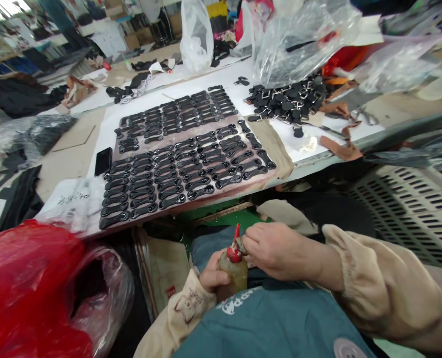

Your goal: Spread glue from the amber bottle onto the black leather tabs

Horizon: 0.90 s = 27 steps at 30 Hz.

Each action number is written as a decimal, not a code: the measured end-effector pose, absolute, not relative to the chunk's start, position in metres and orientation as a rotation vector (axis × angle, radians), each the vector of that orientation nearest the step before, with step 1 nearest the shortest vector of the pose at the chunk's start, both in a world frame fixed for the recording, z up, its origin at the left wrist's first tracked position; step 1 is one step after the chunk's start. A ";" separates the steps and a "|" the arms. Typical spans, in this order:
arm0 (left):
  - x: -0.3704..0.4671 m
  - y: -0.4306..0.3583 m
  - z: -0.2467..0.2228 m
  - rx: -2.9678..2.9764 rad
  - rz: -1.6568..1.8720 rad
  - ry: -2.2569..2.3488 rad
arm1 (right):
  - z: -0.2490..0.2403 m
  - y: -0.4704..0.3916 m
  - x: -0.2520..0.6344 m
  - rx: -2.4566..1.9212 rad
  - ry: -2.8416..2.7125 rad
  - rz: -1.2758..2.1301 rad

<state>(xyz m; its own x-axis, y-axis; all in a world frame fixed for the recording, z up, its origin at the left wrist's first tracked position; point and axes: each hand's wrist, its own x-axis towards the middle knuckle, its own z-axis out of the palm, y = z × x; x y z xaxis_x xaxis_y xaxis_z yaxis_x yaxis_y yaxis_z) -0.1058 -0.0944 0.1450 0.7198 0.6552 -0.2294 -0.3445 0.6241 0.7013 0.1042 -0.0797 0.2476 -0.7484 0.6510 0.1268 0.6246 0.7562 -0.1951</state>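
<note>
Low in front of my teal apron [280, 323], my left hand [214, 273] is wrapped round a cloudy yellowish squeeze bottle [238, 271] with a red nozzle cap [235, 252]. The bottle stands roughly upright, its tip pointing up. My right hand [271, 248] is closed beside the nozzle, fingers pinching a small greyish piece against it; what that piece is I cannot make out. Beyond my hands, rows of black strap tabs [170, 181] with wide rounded ends lie on a board. They look glossy and wet.
A pile of black tabs with metal buckles [290, 102] sits at the right, near brown leather strips [342, 146] and clear plastic bags [299, 44]. A phone [103, 161] lies left of the rows. A red bag [30, 293] fills the lower left; a white crate [415, 209] stands right.
</note>
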 end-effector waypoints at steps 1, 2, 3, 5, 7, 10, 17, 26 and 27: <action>-0.106 -0.095 0.143 0.682 0.611 0.504 | 0.247 -0.082 0.102 -1.004 -2.770 0.192; -0.107 -0.095 0.141 0.685 0.621 0.507 | 0.246 -0.083 0.101 -0.997 -2.772 0.183; -0.108 -0.095 0.140 0.689 0.628 0.512 | 0.246 -0.084 0.099 -0.996 -2.773 0.184; -0.111 -0.094 0.138 0.697 0.642 0.527 | 0.246 -0.085 0.099 -1.018 -2.763 0.223; -0.113 -0.093 0.139 0.697 0.651 0.539 | 0.248 -0.084 0.101 -1.054 -2.708 0.337; -0.115 -0.090 0.145 0.683 0.642 0.540 | 0.250 -0.081 0.109 -1.175 -2.479 0.555; -0.114 -0.085 0.158 0.660 0.618 0.552 | 0.237 -0.075 0.121 -1.359 -1.689 1.482; -0.115 -0.087 0.150 0.724 0.661 0.572 | 0.244 -0.078 0.115 -1.125 -1.131 1.666; -0.115 -0.087 0.151 0.738 0.662 0.577 | 0.242 -0.079 0.114 -1.121 -1.285 1.550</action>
